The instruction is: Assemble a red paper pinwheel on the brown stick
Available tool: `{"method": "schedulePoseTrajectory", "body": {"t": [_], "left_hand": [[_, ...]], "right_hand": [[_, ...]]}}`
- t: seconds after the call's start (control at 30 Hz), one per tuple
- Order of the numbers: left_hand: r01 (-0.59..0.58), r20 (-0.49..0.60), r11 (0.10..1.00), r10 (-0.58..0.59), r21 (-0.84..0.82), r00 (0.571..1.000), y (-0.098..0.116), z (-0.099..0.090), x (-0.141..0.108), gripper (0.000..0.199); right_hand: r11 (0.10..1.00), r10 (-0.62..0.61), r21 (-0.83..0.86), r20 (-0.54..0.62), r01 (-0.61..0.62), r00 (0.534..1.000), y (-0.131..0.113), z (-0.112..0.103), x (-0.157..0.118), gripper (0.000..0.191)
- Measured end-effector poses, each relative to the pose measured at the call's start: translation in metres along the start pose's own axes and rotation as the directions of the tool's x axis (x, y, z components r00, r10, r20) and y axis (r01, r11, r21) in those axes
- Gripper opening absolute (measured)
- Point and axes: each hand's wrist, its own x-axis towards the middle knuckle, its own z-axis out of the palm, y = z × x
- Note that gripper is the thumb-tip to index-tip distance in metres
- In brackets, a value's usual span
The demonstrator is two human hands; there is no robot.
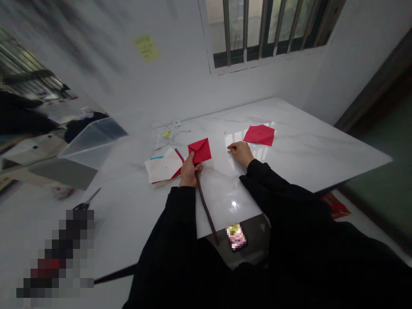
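Note:
My left hand is closed on a folded red envelope, its thumb on the front near the lower left corner. A long dark strip hangs down from beneath that hand. My right hand is to the right over the white table, fingers bent and pressed together; whether they pinch something is too small to tell. Right of it lies a red paper piece with a small dark dot. Left of my left hand rests a stack of white and red papers.
A thin cable with a yellow piece lies near the wall. Scissors lie at the left, near a clear plastic sheet. Part of a person in dark clothing is at the far left. A barred window is above the table.

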Motion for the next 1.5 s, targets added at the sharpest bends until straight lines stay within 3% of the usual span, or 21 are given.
{"method": "schedulePoseTrajectory", "body": {"t": [0.13, 0.3, 0.5, 0.6, 0.7, 0.8, 0.9, 1.03, 1.1, 1.2, 1.3, 1.5], "left_hand": [[0.014, 0.009, 1.0, -0.014, -0.004, 1.0, 0.0, -0.002, -0.003, 0.055], [0.015, 0.051, 1.0, -0.014, -0.014, 0.999, 0.001, -0.006, -0.005, 0.056], [0.033, 0.02, 0.998, -0.032, -0.057, 0.999, 0.001, -0.008, -0.004, 0.053], [0.045, 0.025, 0.997, -0.043, -0.063, 0.999, 0.0, -0.009, -0.003, 0.055], [0.049, 0.038, 0.997, -0.046, -0.064, 0.998, -0.001, -0.01, -0.002, 0.057], [0.025, 0.054, 0.997, -0.021, -0.076, 0.998, 0.0, -0.01, -0.002, 0.057], [0.022, 0.058, 0.998, -0.018, -0.067, 0.998, 0.0, -0.009, -0.003, 0.055], [0.012, 0.084, 1.0, -0.011, -0.019, 0.996, -0.002, -0.009, -0.003, 0.047], [-0.019, 0.115, 0.999, 0.015, 0.036, 0.993, -0.005, -0.01, -0.003, 0.044], [-0.047, 0.165, 0.985, 0.019, 0.168, 0.986, -0.008, -0.011, -0.004, 0.038], [-0.061, 0.217, 0.957, -0.002, 0.285, 0.976, -0.01, -0.011, -0.005, 0.035], [-0.117, 0.32, 0.904, -0.022, 0.411, 0.947, -0.01, -0.011, -0.005, 0.043]], "right_hand": [[0.999, -0.011, -0.031, -0.034, 0.01, 0.999, 0.005, -0.003, -0.001, 0.033], [0.991, -0.116, -0.057, 0.088, 0.122, 0.989, 0.0, -0.001, -0.003, 0.024], [0.959, -0.213, -0.152, 0.162, 0.238, 0.964, -0.002, 0.002, -0.001, 0.029], [0.943, -0.237, -0.194, 0.18, 0.271, 0.955, -0.003, 0.004, 0.018, 0.03], [0.939, -0.21, -0.235, 0.189, 0.251, 0.959, -0.006, 0.0, 0.054, 0.028], [0.956, -0.199, -0.204, 0.08, 0.211, 0.977, -0.007, -0.016, 0.089, 0.026], [0.974, -0.214, -0.102, -0.097, 0.204, 0.972, -0.004, -0.031, 0.098, 0.026], [0.967, -0.148, 0.181, -0.173, 0.18, 0.974, -0.001, -0.028, 0.064, 0.018], [0.912, -0.091, 0.384, -0.158, 0.146, 0.983, -0.002, -0.016, 0.036, 0.028], [0.746, -0.044, 0.666, 0.019, 0.02, 0.999, -0.012, 0.002, -0.002, 0.059], [0.628, -0.094, 0.777, 0.126, -0.039, 0.988, -0.027, 0.014, -0.026, 0.077], [0.487, -0.037, 0.859, 0.197, -0.155, 0.98, -0.037, 0.026, -0.031, 0.048]]}}
